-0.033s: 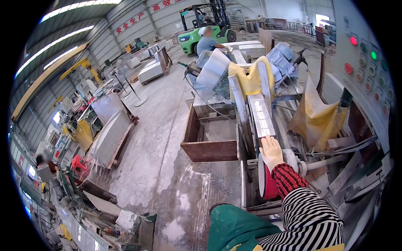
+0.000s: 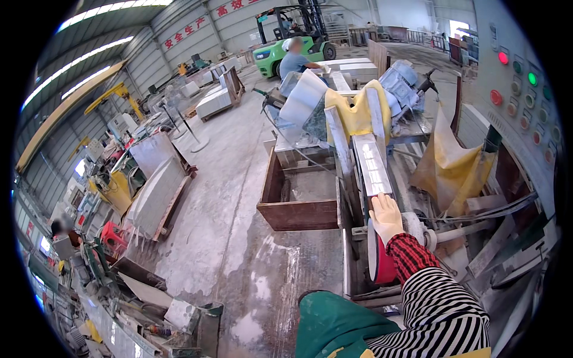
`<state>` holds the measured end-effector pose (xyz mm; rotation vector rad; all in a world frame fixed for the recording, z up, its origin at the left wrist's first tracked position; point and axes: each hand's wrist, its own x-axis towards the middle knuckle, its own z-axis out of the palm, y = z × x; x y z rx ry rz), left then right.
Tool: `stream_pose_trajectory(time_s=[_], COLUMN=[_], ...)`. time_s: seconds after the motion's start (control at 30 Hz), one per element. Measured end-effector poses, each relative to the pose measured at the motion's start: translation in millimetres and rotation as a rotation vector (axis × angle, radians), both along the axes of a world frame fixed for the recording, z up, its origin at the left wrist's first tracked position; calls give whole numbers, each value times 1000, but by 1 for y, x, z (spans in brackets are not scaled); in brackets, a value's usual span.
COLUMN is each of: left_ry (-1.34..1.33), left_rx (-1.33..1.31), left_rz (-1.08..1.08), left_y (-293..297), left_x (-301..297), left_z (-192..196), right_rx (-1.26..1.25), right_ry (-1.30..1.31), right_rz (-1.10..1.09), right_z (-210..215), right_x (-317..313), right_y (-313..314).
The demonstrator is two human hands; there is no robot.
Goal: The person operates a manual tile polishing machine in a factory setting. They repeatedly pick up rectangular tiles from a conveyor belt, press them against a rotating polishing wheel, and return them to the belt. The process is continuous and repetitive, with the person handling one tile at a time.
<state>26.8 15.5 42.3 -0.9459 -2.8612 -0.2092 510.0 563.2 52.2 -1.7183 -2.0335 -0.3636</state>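
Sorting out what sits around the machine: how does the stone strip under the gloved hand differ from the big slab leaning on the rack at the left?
The stone strip lies flat on the machine; the slab leans tilted on its rack on the floor. The strip is narrow and glossy; the slab is broad and dull. The right hand rests at the strip's near end; nothing touches the slab. Both are pale grey stone.

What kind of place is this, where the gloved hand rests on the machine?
Most likely a stone-cutting workshop in a large factory hall. The gloved hand rests on a long pale slab on the machine, cut stone slabs lean on racks, and a green forklift stands behind.
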Motion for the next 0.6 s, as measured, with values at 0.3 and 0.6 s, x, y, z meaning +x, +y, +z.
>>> stream_pose_trajectory(time_s=[0.3,0.6], left_ry=[-1,-6], left_rx=[11,44], left_rz=[37,33], left_y=[2,4], left_x=[3,7], left_z=[6,11], right_rx=[122,118], right_ry=[14,52], right_rz=[35,78], right_z=[0,15], right_x=[-5,-10], right_y=[-11,-29])
